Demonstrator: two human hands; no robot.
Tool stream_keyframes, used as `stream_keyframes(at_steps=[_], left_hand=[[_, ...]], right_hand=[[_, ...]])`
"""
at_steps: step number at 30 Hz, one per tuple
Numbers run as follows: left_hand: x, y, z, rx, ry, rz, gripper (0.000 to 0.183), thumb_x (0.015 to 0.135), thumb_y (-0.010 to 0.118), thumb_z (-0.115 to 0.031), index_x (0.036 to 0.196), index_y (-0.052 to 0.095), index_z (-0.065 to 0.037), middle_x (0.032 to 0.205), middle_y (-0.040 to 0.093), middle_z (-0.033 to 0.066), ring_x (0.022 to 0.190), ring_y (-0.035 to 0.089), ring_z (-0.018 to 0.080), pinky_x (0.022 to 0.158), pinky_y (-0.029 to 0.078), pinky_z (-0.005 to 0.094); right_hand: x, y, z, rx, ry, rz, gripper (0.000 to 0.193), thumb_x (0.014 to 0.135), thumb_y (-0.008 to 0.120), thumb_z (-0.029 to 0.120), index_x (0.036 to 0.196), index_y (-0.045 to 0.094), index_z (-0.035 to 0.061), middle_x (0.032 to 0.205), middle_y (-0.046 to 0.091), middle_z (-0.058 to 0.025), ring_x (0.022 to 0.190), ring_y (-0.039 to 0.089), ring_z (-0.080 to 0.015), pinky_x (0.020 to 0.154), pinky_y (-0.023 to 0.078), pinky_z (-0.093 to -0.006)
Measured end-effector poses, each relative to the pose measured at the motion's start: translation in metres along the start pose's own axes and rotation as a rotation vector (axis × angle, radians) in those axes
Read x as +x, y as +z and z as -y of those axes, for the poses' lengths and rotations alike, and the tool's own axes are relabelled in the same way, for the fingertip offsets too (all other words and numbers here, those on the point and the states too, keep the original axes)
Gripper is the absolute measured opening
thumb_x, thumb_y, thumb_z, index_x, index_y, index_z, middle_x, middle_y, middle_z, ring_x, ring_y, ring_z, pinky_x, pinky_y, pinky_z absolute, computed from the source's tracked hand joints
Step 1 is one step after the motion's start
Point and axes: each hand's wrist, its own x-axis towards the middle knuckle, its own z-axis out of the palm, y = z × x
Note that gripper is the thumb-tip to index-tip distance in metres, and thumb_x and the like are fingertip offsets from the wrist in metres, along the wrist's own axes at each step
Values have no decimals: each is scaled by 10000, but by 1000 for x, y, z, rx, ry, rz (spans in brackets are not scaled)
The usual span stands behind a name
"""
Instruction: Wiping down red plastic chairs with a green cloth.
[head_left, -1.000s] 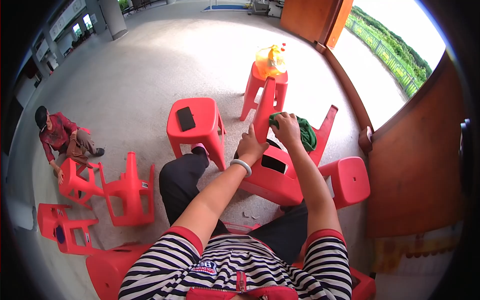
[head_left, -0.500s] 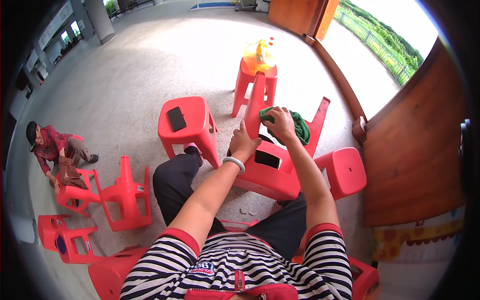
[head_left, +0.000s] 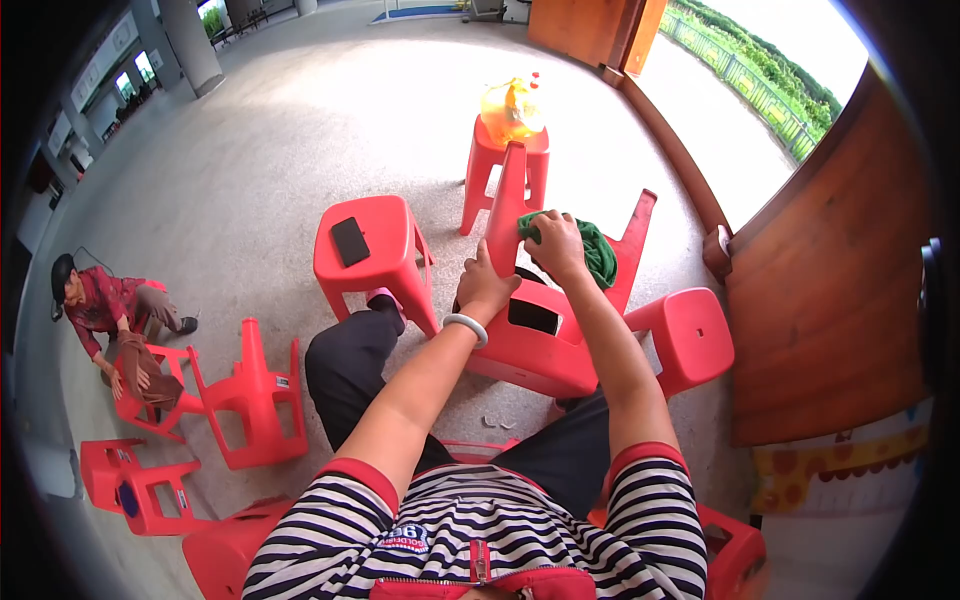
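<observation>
A red plastic stool (head_left: 530, 350) lies upturned in front of me, legs pointing away. My left hand (head_left: 484, 288) grips one of its legs, which rises toward (head_left: 508, 200). My right hand (head_left: 556, 243) presses a green cloth (head_left: 597, 252) against the inner side of the stool, close to that same leg. Another leg of the stool (head_left: 634, 240) sticks up to the right of the cloth. A white bangle sits on my left wrist.
An upright red stool (head_left: 385, 265) with a black phone (head_left: 350, 240) on it stands to the left. Farther off, a red stool (head_left: 500, 165) carries a yellow bottle (head_left: 510, 105). Another stool (head_left: 690, 335) sits right. A crouching person (head_left: 105, 305) wipes stools at left. Wooden wall at right.
My right hand with the green cloth has slid left along the stool toward the leg held by my left hand. The view has shifted slightly.
</observation>
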Motion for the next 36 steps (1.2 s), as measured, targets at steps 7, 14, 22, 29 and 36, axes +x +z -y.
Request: stream_keyframes(at_steps=[7, 14, 22, 29, 36], left_hand=[[0, 2, 5, 7, -16, -17, 1039, 712, 782, -415, 1546, 221, -149, 1306, 542, 262, 1097, 641, 425, 919, 541, 473], [0, -1, 0, 9, -23, 24, 1056, 713, 781, -430, 1554, 207, -152, 1300, 543, 256, 1110, 635, 421, 924, 535, 475], [0, 1, 4, -6, -12, 6, 1079, 703, 788, -438, 1559, 192, -163, 1286, 549, 253, 1105, 636, 421, 930, 535, 470], [1, 2, 4, 1, -16, 0, 1080, 702, 797, -423, 1558, 192, -161, 1283, 549, 260, 1088, 644, 423, 915, 542, 474], [0, 2, 2, 4, -13, -13, 1075, 702, 795, -424, 1557, 208, -141, 1295, 545, 262, 1098, 641, 419, 925, 538, 471]], right_hand=[[0, -5, 12, -13, 24, 52, 367, 729, 773, 302, 1030, 723, 98, 1099, 670, -116, 1046, 596, -355, 941, 497, -436], [1, 7, 7, -68, 56, -10, 332, 735, 735, 269, 1020, 725, 99, 1091, 674, -131, 1040, 601, -364, 937, 506, -444], [4, -6, -13, 214, 159, 27, 366, 734, 741, 316, 1040, 735, 113, 1115, 684, -118, 1090, 616, -326, 973, 491, -425], [0, -4, 6, 37, 55, 35, 354, 722, 796, 316, 1035, 744, 161, 1083, 655, -80, 1076, 589, -327, 948, 502, -415], [0, 3, 4, -44, 30, 4, 342, 712, 790, 270, 1021, 739, 136, 1089, 648, -88, 1050, 589, -345, 926, 517, -434]])
